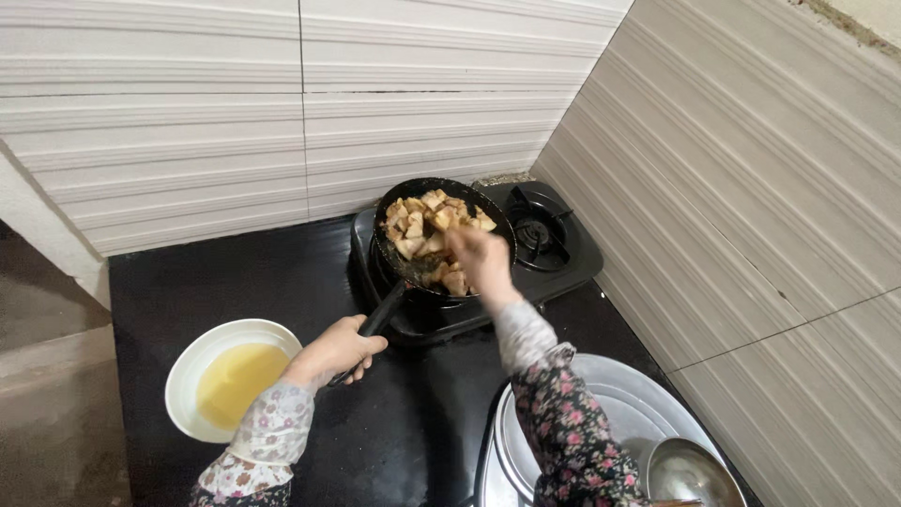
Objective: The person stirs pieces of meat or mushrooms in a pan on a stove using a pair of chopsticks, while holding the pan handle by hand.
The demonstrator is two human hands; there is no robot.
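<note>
Hands at One Pan on a Two-Burner Stove

Head view: one black frying pan (413, 258) sat tilted on the left burner of one black gas stove (572, 268), which had two burners; the right burner (540, 225) stood bare. The stove rested on a black table (225, 282) set into a corner of pale ribbed wall tiles (432, 94). The pan was filled with many pale brown cubes of food (427, 225), too heaped to count with certainty.

The left hand (338, 349) was closed around the pan's one black handle (380, 314), its grip wrapped fully about the lower end of it. The right hand (481, 258) reached over the near rim of the pan, above the cubes at the front edge; its fingers pointed down into the pan, and from this angle I could not tell whether its grip was open or closed on anything. Both arms wore floral sleeves, two in all.

One white bowl (188, 371) holding yellow liquid stood on the table just left of the left hand, apart from the stove. At the lower right lay one large round steel tray (648, 399), partly covered by the right sleeve, and one steel ladle bowl (690, 474) rested on its near edge.
</note>
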